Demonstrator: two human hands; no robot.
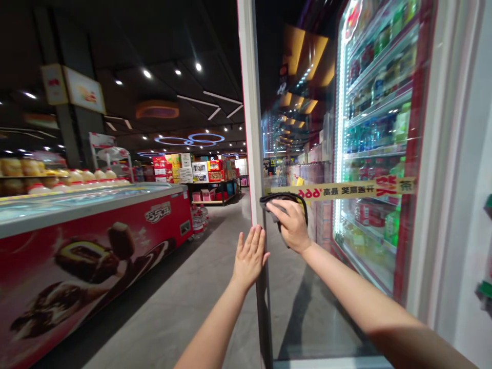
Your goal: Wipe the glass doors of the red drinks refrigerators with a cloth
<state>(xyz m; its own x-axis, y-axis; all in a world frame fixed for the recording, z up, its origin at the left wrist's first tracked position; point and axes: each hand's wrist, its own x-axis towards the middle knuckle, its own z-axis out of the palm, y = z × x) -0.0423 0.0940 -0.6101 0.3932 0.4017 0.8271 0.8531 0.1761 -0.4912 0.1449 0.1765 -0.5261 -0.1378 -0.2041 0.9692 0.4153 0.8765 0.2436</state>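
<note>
A glass door (330, 287) with a pale frame (249, 128) stands swung open in front of me. My left hand (249, 259) rests against the frame's edge, its fingers stretched out and holding nothing. Just to the right, my right hand (292, 225) is closed on a dark grey and black cloth (283, 197), pressed to the inner side of the glass near the frame. Part of the cloth is hidden by my fingers. Beside it a yellow printed strip (346, 191) runs across the glass, its lettering showing mirrored.
On the left stands a red ice-cream freezer (154, 241), with white jugs with red caps (88, 176) behind it. A lit drinks cooler (378, 128) shows through or in the glass. Boxed goods on a display table (209, 184) stand farther back, across the grey floor (215, 266).
</note>
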